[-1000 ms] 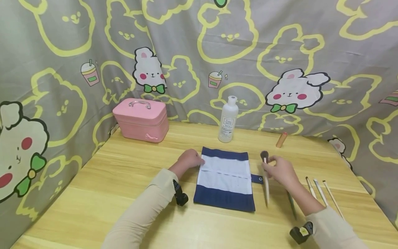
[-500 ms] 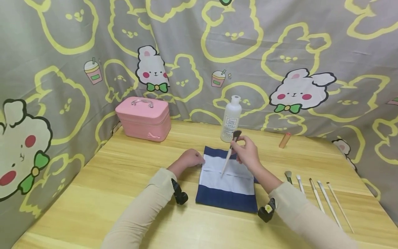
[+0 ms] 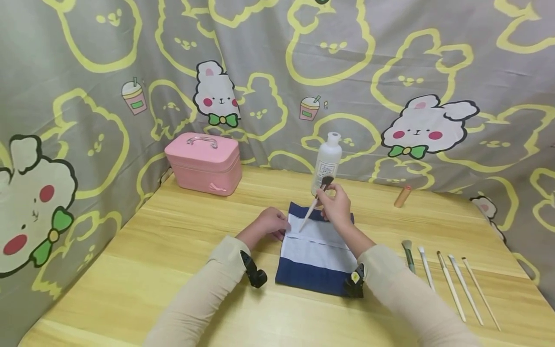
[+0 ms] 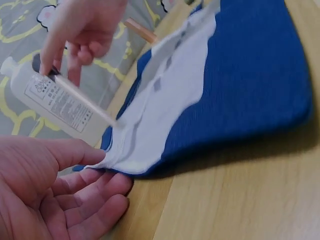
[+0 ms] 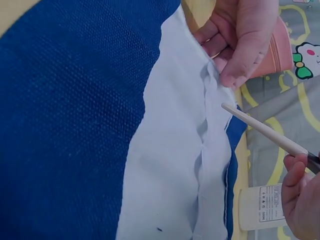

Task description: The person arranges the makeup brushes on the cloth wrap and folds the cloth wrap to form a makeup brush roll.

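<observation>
A navy and white cloth brush roll (image 3: 318, 255) lies spread on the wooden table, with a row of pocket openings across its white band. My left hand (image 3: 274, 222) pinches the roll's left edge between thumb and fingers; the left wrist view shows that thumb (image 4: 80, 152) on top of the white fabric. Above the roll, my right hand (image 3: 337, 205) holds a makeup brush (image 3: 309, 214) near its dark bristle end. The brush's pale handle (image 5: 265, 131) slants down, its tip close to the pocket openings near my left hand. Whether the tip touches the fabric, I cannot tell.
Several makeup brushes (image 3: 451, 286) lie side by side on the table to the right. A white labelled bottle (image 3: 328, 156) stands behind the roll. At the back left sits a pink case (image 3: 204, 166), and an orange-brown tube (image 3: 403, 197) is at the back right.
My right hand has carried the makeup brush leftward from beside the roll to above its upper left part, tilting the handle tip down. My left hand stays at the roll's left edge.
</observation>
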`<action>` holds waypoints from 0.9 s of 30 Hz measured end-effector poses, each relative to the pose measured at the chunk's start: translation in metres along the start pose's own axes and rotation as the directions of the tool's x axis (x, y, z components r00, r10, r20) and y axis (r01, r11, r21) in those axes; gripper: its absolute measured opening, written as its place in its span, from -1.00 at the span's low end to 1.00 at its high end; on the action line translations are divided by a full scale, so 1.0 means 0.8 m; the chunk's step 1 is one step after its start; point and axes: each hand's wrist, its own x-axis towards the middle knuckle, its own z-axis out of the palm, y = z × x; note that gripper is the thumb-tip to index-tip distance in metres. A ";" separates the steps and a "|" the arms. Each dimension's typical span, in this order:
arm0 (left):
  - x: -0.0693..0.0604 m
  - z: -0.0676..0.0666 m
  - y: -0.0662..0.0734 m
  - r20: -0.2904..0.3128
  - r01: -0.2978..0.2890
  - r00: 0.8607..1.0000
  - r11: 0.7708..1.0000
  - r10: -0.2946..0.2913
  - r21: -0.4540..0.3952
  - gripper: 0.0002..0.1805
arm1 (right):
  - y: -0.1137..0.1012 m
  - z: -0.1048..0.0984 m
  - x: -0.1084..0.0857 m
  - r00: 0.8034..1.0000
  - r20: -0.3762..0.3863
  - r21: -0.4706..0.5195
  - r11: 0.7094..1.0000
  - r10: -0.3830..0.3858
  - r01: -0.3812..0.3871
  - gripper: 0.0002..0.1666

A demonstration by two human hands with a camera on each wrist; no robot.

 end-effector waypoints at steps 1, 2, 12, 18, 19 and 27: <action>-0.001 0.001 0.001 0.002 0.004 1.000 1.000 -0.004 -0.015 -0.92 | 0.002 0.001 0.001 1.000 -0.006 0.000 1.000 -0.004 0.004 -0.62; -0.002 0.002 0.002 0.006 0.007 1.000 1.000 -0.007 -0.027 -0.93 | 0.003 0.003 0.002 1.000 -0.007 0.001 1.000 -0.004 0.004 -0.62; 0.004 0.004 -0.004 0.005 0.058 0.998 0.988 -0.058 -0.141 -0.81 | 0.019 0.027 0.003 0.997 0.046 -0.070 0.996 0.059 -0.056 -0.64; 0.007 0.005 -0.007 -0.009 0.061 0.998 0.985 -0.063 -0.161 -0.78 | 0.027 0.040 -0.002 0.992 0.103 -0.185 0.982 0.070 -0.050 -0.67; 0.007 0.006 -0.008 -0.018 0.064 0.998 0.985 -0.068 -0.157 -0.77 | 0.028 0.041 -0.003 0.991 0.112 -0.198 0.979 0.072 -0.049 -0.67; 0.004 0.007 -0.009 -0.040 0.028 0.999 0.992 -0.033 -0.122 -0.77 | 0.029 0.050 -0.013 0.974 0.188 -0.244 0.966 0.129 -0.081 -0.65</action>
